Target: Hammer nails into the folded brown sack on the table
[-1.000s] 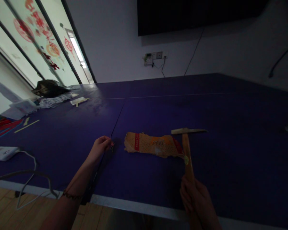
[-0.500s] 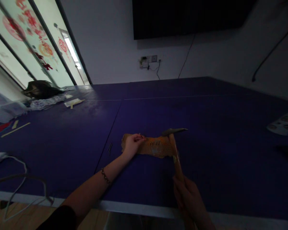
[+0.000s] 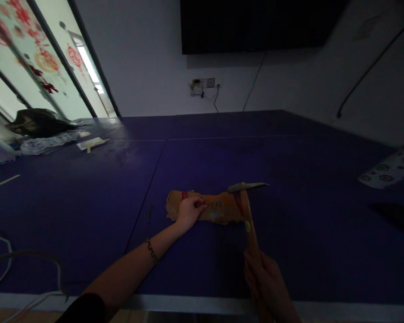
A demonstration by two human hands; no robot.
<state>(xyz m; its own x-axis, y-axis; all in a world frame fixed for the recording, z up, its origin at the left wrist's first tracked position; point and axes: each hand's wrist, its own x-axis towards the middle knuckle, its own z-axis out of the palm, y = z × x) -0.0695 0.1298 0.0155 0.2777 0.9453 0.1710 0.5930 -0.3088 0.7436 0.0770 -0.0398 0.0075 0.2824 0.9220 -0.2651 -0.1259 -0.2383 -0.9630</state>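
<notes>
Work shifts down the cardboard (image 3: 227,216): my left hand (image 3: 189,212) settles by its dark row (image 3: 217,203), fingertips pinched, contents unclear; my right hand (image 3: 267,277) clasps the hammer (image 3: 252,235).

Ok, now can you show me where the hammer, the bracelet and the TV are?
Hammer (image 3: 248,214): head view, on its wooden handle.
Bracelet (image 3: 151,250): head view, on the links across the wrist.
TV (image 3: 259,27): head view, on its black screen.
</notes>
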